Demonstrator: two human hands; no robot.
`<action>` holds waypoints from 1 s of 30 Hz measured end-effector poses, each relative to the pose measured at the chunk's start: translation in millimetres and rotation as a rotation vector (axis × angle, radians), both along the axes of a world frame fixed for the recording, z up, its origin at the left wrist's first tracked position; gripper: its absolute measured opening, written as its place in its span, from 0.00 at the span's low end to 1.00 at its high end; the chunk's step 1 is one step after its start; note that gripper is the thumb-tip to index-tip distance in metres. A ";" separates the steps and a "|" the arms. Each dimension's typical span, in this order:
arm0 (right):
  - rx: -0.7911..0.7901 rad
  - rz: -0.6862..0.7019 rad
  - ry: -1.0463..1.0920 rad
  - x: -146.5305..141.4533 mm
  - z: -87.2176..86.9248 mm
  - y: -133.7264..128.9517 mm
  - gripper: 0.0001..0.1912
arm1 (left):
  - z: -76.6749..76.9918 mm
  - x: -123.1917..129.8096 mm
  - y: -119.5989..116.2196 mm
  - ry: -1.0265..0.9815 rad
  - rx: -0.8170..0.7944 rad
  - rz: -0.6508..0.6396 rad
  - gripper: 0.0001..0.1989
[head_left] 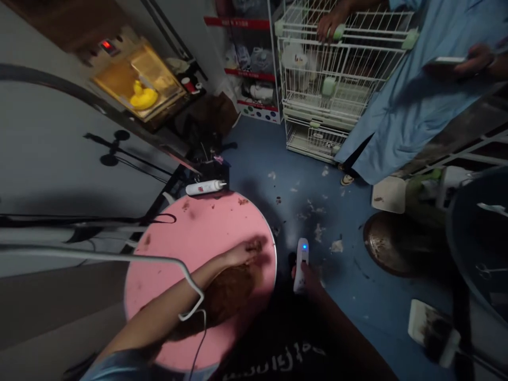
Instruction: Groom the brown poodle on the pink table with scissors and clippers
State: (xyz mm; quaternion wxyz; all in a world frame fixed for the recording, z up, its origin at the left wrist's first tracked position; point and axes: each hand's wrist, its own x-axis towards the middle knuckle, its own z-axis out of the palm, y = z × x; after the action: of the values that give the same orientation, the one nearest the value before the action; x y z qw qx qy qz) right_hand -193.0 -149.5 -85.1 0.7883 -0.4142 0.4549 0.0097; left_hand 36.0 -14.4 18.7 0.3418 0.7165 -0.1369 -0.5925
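A brown furry animal lies on the round pink table, partly covered by my left forearm. My left hand is at the animal's far end near the table's right edge, its fingers curled round a small dark brown part, perhaps a paw or the head. Beyond the table's right edge, my right hand grips a white clipper-like device with a lit blue light. A white bottle with a nozzle lies at the table's far edge.
A bent grey metal arm crosses above the table from the left. Beyond are a white wire cage, shelves and a person in a blue gown holding a phone. Fur tufts litter the blue floor. A round dark surface stands right.
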 end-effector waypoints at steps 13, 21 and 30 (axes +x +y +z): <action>0.048 -0.160 -0.086 71.8 29.2 -19.9 0.23 | 14.5 -9.9 -6.2 -0.142 -0.142 0.078 0.28; 0.018 -0.280 -0.307 100.7 42.5 -3.1 0.21 | 24.8 -12.7 4.8 -0.215 -0.232 0.013 0.25; -0.131 -0.217 -0.505 100.7 67.7 7.1 0.18 | 30.5 -16.6 13.9 -0.285 -0.291 -0.098 0.21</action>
State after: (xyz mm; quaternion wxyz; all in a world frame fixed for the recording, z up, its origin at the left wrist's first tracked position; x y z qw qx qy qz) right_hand -92.3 -142.4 -17.4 0.8446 -0.4025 0.2854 -0.2079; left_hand 19.4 -0.5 49.3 0.3896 0.7286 -0.3026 -0.4752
